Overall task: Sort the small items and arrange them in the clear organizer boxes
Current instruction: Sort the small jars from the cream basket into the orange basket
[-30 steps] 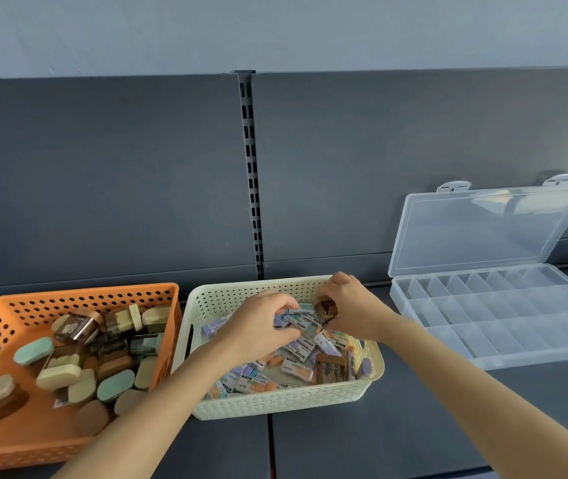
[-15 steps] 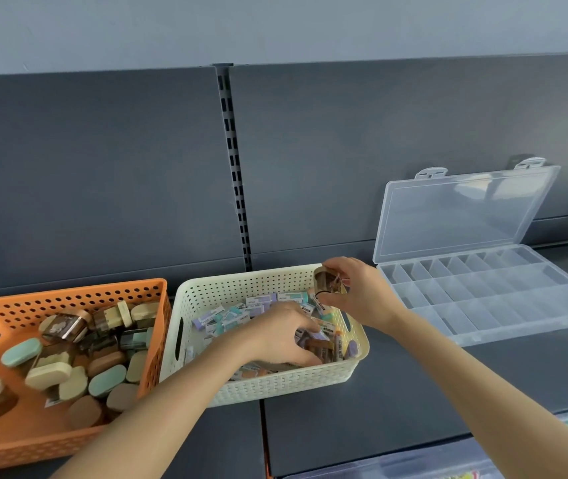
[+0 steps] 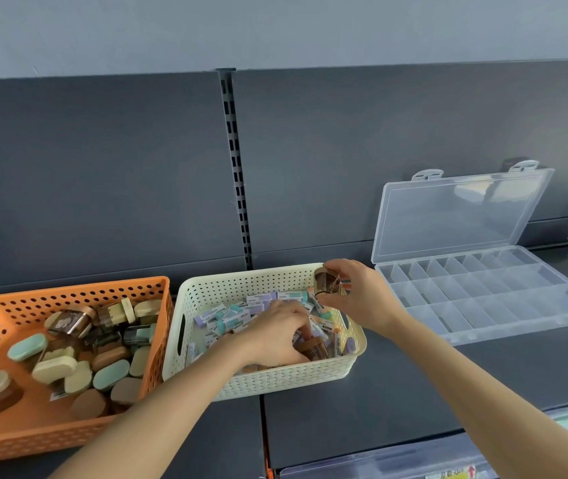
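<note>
Hands (image 3: 275, 335) (image 3: 358, 295) at cream basket (image 3: 241, 281), dark grey shelf (image 3: 396, 392)

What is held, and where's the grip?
Right hand pinches a small brown item top and bottom; left hand reaches into the cream basket, hold unclear.

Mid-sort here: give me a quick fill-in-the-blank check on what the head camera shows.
The small item gripped by the right hand is ____ in colour.
The left hand reaches into the cream basket, which stands to the ____ of the orange basket.
The clear organizer box has its lid ____.
Missing words: brown; right; open.
</note>
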{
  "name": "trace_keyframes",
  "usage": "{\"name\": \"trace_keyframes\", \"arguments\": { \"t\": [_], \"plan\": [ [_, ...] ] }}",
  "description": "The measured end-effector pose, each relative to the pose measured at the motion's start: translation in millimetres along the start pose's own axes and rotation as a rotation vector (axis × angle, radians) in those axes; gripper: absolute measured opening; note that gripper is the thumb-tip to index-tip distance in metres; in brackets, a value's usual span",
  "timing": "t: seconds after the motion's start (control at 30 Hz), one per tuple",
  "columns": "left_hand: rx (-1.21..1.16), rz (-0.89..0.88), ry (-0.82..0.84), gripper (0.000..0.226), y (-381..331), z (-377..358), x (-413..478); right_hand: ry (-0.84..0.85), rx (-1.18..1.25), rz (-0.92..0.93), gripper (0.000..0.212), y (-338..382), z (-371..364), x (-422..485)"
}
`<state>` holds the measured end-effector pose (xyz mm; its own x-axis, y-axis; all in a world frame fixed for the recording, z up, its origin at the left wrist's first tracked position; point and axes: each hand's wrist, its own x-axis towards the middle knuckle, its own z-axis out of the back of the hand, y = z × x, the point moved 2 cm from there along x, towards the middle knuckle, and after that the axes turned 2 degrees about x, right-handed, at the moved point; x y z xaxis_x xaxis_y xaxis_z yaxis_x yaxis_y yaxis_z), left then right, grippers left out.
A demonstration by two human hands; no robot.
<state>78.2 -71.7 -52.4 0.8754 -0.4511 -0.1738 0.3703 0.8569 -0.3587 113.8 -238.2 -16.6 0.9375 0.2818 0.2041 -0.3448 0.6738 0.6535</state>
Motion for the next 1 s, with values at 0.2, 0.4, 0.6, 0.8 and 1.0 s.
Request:
{"name": "trace_keyframes", "arguments": {
  "t": [0.2, 0.4, 0.6, 0.8, 1.0],
  "plan": [
    [-0.29, 0.079, -0.136, 0.04, 1.9, 7.2, -5.0, -0.02, 0.033, -0.004, 0.05, -0.8, 0.4, -1.7],
    [-0.552, 0.207, -0.455, 0.034, 20.6, 35.8, -24.7, -0.048, 0.054, 0.042, 0.047, 14.4, -1.3, 1.2],
    [-0.476, 0.241, -0.686, 0.033, 57.7, 64.1, -70.3, 0.034, 0.077, 0.127, 0.042, 51.3, -22.4, 9.8],
    [-0.349, 0.329, -0.787, 0.035, 99.1, 77.9, -130.3, 0.168, 0.099, 0.239, 0.046, 109.0, -66.7, 14.6],
    [-0.167, 0.498, -0.785, 0.038, 138.6, 82.3, -174.9, 0.254, 0.111, 0.383, 0.044, 166.2, -115.3, 18.0]
  ]
}}
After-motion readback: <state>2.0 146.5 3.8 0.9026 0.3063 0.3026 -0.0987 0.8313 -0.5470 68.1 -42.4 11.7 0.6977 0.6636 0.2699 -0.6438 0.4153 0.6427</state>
